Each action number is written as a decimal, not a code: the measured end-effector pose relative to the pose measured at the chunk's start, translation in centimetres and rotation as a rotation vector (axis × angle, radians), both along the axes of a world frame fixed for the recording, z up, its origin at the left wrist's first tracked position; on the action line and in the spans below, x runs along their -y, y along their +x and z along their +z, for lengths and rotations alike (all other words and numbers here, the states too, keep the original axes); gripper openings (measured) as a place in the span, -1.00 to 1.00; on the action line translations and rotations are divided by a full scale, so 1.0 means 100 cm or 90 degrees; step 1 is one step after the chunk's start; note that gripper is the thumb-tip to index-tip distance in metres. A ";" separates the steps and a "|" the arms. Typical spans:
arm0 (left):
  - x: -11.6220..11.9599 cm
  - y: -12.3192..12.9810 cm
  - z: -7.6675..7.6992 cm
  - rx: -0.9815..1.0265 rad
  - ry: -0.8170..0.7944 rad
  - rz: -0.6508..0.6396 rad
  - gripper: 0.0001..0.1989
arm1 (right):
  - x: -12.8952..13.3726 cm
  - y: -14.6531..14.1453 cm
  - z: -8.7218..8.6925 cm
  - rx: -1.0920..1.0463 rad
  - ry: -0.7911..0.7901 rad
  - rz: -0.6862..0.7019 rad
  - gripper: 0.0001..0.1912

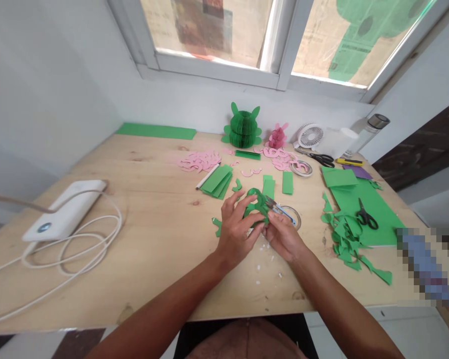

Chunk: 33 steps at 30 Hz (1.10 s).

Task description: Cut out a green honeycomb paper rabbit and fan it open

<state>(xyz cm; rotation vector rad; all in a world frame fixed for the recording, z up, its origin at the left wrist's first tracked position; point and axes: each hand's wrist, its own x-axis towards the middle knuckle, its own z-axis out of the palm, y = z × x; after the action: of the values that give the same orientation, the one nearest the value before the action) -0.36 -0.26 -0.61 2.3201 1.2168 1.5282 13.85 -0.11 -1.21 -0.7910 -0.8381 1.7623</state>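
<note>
My left hand (239, 232) is shut on a cut-out piece of green paper (255, 203) above the middle of the wooden table. My right hand (283, 236) sits close beside it, gripping small scissors (274, 205) with blue handles, their blades at the green paper's edge. A roll of tape (292, 217) lies partly hidden behind these scissors. Green paper scraps (217, 226) lie just left of my left hand, and small white bits (265, 259) are scattered below my hands.
Behind my hands stand a green honeycomb-paper turtle (243, 128), a pink paper rabbit (278, 137) and a small white fan (310, 135). Pink cut-outs (200, 161) lie back left. Right lies a green sheet (366, 214) with black scissors (366, 214). A white power bank (64, 211) with cable sits left.
</note>
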 end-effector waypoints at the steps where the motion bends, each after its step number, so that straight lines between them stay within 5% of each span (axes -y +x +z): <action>1: 0.000 0.000 0.000 -0.002 -0.002 0.002 -0.90 | 0.000 -0.001 0.001 0.002 0.001 -0.004 -0.80; 33: -0.003 0.002 -0.003 0.002 0.010 0.029 -0.90 | 0.000 -0.002 -0.008 -0.097 -0.071 -0.015 -0.86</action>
<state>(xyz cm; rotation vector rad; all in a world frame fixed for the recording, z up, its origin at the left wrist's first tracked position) -0.15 0.01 -0.91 2.3139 1.2696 1.5599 13.61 -0.13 -2.03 -0.7257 -0.6319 1.8353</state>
